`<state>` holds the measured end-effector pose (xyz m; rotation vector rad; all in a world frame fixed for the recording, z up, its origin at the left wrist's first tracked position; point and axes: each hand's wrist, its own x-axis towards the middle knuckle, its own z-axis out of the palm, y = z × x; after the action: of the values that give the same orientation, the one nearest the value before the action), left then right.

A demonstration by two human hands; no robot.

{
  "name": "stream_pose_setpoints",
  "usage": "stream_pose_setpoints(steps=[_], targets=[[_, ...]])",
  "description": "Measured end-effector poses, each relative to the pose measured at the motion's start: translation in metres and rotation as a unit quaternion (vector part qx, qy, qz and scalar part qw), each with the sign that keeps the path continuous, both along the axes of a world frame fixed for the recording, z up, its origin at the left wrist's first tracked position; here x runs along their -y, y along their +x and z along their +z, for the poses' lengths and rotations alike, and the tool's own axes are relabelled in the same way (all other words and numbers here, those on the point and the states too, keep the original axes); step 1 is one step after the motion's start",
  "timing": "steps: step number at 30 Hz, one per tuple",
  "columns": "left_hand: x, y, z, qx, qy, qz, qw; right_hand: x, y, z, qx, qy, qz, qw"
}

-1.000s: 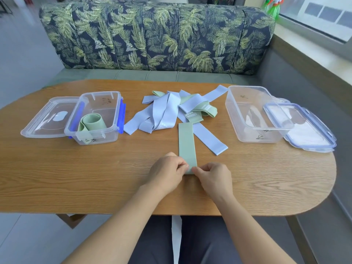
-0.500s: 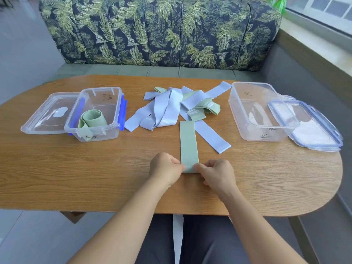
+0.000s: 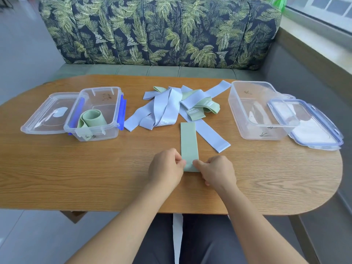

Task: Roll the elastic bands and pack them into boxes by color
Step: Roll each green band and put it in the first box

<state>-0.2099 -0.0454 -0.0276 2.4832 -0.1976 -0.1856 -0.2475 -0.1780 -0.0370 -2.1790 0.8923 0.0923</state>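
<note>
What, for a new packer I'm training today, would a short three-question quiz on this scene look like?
1. True or false: the left box already holds a rolled green band.
2. The left hand and the right hand both pinch: A) the near end of the flat green band; B) a blue band; C) a box lid.
3. Fill in: the loose pile behind the flat green band mixes green bands with ___ ones.
Key: 1 true; 2 A; 3 blue.
</note>
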Motion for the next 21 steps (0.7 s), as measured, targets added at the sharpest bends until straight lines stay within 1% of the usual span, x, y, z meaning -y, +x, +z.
stream_pose_setpoints(steps=[2,4,6,8,12,15,18,21], targets=[[0.000,-0.005,-0.004,0.036,-0.016,-0.044,0.998,0.001,0.003,0.001,-0.013,-0.008,0.003,1.000],[0.002,-0.009,-0.009,0.063,-0.014,-0.087,0.994,0.002,0.005,0.003,-0.021,-0.011,0.006,1.000],[0.002,-0.010,-0.011,0.076,-0.009,-0.095,0.993,0.002,0.007,0.005,-0.028,-0.010,0.005,1.000],[0.002,-0.008,-0.010,0.070,-0.006,-0.095,0.993,0.003,0.006,0.004,-0.021,-0.007,0.009,1.000],[0.001,0.000,-0.006,0.050,0.008,-0.095,0.994,0.007,-0.003,-0.006,0.080,0.040,-0.011,0.996],[0.002,0.006,-0.005,0.031,0.015,-0.091,0.995,0.006,-0.009,-0.011,0.122,0.068,-0.016,0.990],[0.003,0.010,-0.005,0.020,0.019,-0.090,0.996,0.002,-0.010,-0.011,0.133,0.075,-0.012,0.988],[0.005,0.015,-0.007,0.003,0.000,-0.079,0.997,-0.001,-0.005,-0.007,0.115,0.064,-0.001,0.991]])
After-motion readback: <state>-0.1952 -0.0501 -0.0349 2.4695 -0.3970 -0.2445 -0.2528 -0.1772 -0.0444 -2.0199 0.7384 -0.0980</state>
